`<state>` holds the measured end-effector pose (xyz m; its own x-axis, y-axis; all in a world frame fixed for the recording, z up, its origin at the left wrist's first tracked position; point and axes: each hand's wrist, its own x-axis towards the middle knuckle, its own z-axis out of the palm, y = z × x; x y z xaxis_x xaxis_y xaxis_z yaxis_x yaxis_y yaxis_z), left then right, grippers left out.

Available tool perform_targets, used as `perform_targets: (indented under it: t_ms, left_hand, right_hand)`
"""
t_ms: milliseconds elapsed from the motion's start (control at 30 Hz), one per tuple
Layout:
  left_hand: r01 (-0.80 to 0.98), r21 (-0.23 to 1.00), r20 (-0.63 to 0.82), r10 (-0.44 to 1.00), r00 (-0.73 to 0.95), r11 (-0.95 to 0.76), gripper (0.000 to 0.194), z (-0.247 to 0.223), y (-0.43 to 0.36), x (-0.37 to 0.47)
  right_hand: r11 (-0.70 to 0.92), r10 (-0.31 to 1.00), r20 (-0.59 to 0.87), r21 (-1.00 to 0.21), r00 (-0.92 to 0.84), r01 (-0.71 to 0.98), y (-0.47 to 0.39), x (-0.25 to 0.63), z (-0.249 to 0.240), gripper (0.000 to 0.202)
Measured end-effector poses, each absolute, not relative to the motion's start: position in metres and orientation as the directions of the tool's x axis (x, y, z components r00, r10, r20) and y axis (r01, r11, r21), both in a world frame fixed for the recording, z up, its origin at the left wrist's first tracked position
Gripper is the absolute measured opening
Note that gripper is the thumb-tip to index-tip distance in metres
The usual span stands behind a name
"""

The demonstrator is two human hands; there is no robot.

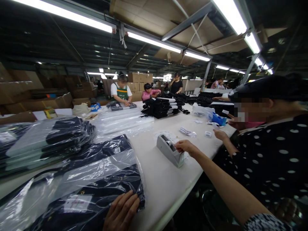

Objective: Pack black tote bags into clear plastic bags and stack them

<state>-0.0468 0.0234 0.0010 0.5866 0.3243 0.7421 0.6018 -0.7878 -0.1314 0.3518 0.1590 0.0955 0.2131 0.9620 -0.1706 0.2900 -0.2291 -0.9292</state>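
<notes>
My left hand point(122, 210) lies with its fingers stretched out on a clear plastic bag point(101, 179) at the lower left. Inside the bag is a folded dark item with a grey panel, and a white label point(78, 203) shows near my fingers. My right hand point(187, 147) reaches to a grey tape dispenser point(169, 152) in the middle of the table. Its fingers are pinched together at the adhesive tape by the dispenser's front part; the strip itself hardly shows.
Bagged dark items point(48, 138) are stacked at the left, beside flat clear bags point(117, 120). A black pile point(162, 107) and small labels point(187, 132) lie farther along the white table point(154, 189). A co-worker in a dotted top point(271, 154) sits close at the right; others work beyond.
</notes>
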Motion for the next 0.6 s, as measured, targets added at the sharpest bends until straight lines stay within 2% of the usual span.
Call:
perform_targets:
  t_ms: [200, 300, 433, 600]
  left_hand:
    - [0.607, -0.136, 0.743, 0.325, 0.585, -0.783, 0.041, 0.005, 0.022, -0.047]
    - [0.609, -0.126, 0.753, 0.325, 0.573, -0.783, 0.041, 0.005, 0.022, -0.044]
    - [0.630, -0.023, 0.803, 0.361, 0.474, -0.776, 0.041, 0.003, 0.021, -0.039]
    - [0.644, -0.002, 0.786, 0.397, 0.474, -0.765, 0.039, 0.010, 0.015, -0.036]
  right_hand:
    - [-0.172, 0.936, -0.110, -0.971, 0.333, 0.164, 0.122, 0.372, 0.101, 0.023]
    - [-0.240, 0.912, -0.177, -0.962, 0.370, 0.129, 0.102, 0.373, 0.080, 0.023]
    - [-0.331, 0.870, -0.260, -0.938, 0.420, 0.104, 0.094, 0.367, 0.047, 0.023]
    - [-0.402, 0.833, -0.275, -0.897, 0.481, 0.185, 0.091, 0.377, 0.040, 0.018]
